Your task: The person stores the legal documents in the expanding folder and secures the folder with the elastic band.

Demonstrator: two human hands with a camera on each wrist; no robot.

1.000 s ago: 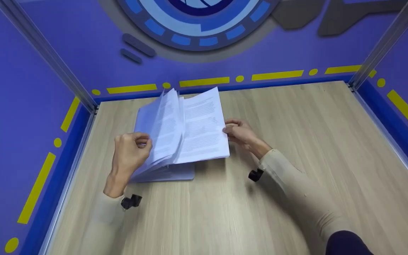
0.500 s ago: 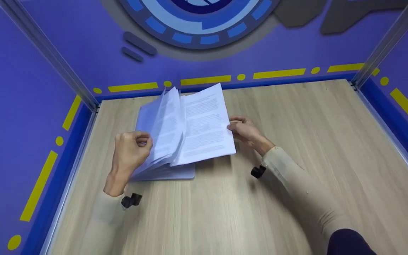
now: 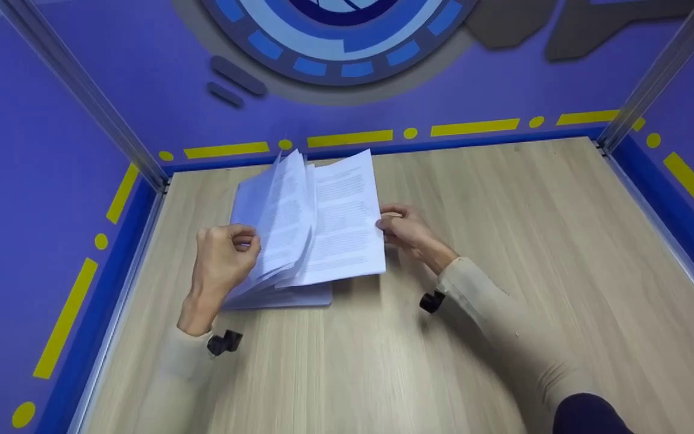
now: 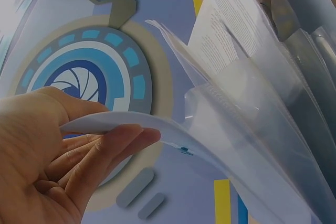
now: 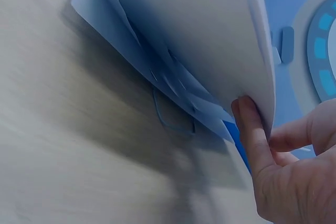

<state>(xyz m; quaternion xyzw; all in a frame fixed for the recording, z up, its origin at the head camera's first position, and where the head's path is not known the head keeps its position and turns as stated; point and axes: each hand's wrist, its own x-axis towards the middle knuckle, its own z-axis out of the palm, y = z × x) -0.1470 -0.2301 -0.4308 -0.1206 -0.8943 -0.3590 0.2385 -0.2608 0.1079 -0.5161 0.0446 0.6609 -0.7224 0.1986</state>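
Observation:
A file folder (image 3: 251, 202) with a pale bluish cover and clear plastic pockets (image 4: 226, 114) stands partly open on the table. At its left side, my left hand (image 3: 221, 256) pinches the cover between thumb and fingers. The left wrist view shows the cover's curved edge (image 4: 126, 120) in that pinch. My right hand (image 3: 410, 232) pinches the right edge of several printed sheets (image 3: 347, 220), thumb in front and fingers behind. These sheets reach out past the folder's right side, raised off the table. Their left ends are hidden among the pockets.
The wooden tabletop (image 3: 473, 313) stretches to the right and in front. Blue patterned panels (image 3: 443, 90) enclose the back and both sides. A thin loop (image 5: 170, 121) hangs under the folder in the right wrist view.
My right hand has drawn the printed sheets a little to the right, then brought them back left and slightly lower. The left hand has kept its hold on the cover.

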